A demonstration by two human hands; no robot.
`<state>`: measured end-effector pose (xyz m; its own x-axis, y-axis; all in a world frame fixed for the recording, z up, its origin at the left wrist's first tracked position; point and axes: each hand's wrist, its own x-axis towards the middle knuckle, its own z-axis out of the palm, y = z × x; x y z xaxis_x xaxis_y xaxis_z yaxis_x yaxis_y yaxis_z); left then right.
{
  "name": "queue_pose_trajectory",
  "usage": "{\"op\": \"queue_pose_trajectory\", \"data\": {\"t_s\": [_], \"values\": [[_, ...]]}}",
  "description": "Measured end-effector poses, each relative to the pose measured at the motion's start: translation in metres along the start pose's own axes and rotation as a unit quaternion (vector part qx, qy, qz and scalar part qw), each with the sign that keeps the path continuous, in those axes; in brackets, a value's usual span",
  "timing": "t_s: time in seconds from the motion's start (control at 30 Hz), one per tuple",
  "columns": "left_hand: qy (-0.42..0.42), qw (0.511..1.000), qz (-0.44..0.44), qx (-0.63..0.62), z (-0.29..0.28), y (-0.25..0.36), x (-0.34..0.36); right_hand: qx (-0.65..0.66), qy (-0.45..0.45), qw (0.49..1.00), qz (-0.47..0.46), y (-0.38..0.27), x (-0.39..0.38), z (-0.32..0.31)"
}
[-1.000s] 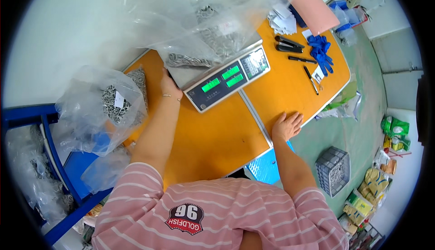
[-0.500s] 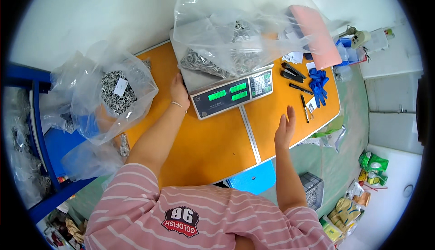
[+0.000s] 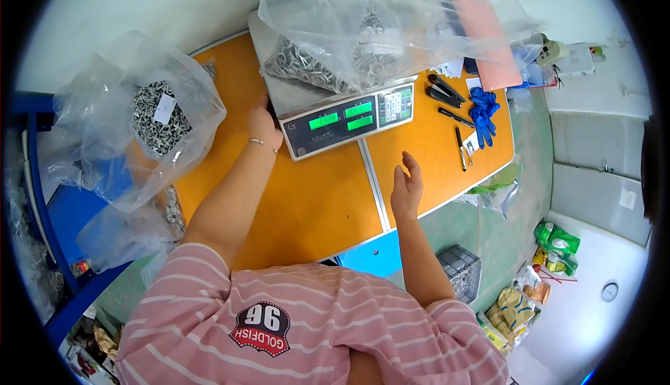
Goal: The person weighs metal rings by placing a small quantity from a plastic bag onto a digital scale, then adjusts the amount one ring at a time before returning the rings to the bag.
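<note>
A silver weighing scale (image 3: pixel 300 149) with lit green displays stands on the orange table. On its pan rests a large clear plastic bag (image 3: pixel 335 18) filled with shiny metal rings or hooks (image 3: pixel 307 64). My left hand (image 3: pixel 264 123), with a bracelet at the wrist, is against the scale's left side; its fingers stretch along that edge and hold nothing visible. Over the table's right part, in front of the keypad side, hovers my right hand (image 3: pixel 407 189). It is open and empty, thumb and fingers apart, palm turned inward.
Left of the scale, an open clear bag (image 3: pixel 202 130) of small metal parts bears a white label (image 3: pixel 165 108). To the right lie staplers (image 3: pixel 444 90), pens (image 3: pixel 460 147), blue gloves (image 3: pixel 483 116) and a pink folder (image 3: pixel 485 36). A grey crate (image 3: pixel 460 273) stands on the floor.
My right hand has moved left, over the table, and its fingers are more bent. My left hand stays by the scale's left side. The whole view has shifted slightly.
</note>
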<state>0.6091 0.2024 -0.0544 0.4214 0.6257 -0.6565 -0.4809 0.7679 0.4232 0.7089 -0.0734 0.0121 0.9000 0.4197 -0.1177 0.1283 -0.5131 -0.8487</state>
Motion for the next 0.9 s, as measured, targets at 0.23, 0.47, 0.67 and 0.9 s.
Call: {"op": "queue_pose_trajectory", "data": {"t_s": [0.23,0.47,0.67,0.9], "values": [[0.053,0.998,-0.018,-0.015,0.004,0.006,0.004,0.030,0.025,0.998,0.044,0.000,0.003,-0.013],[0.083,0.995,-0.038,-0.031,-0.001,0.010,0.003,0.034,-0.007,0.953,-0.300,-0.112,0.097,-0.022],[0.025,0.994,-0.005,0.109,-0.026,0.019,-0.001,0.024,-0.087,0.916,-0.391,-0.208,0.163,0.043],[0.040,0.977,-0.034,0.207,-0.069,0.035,-0.079,0.312,-0.039,0.949,-0.006,-0.197,0.093,0.045]]}}
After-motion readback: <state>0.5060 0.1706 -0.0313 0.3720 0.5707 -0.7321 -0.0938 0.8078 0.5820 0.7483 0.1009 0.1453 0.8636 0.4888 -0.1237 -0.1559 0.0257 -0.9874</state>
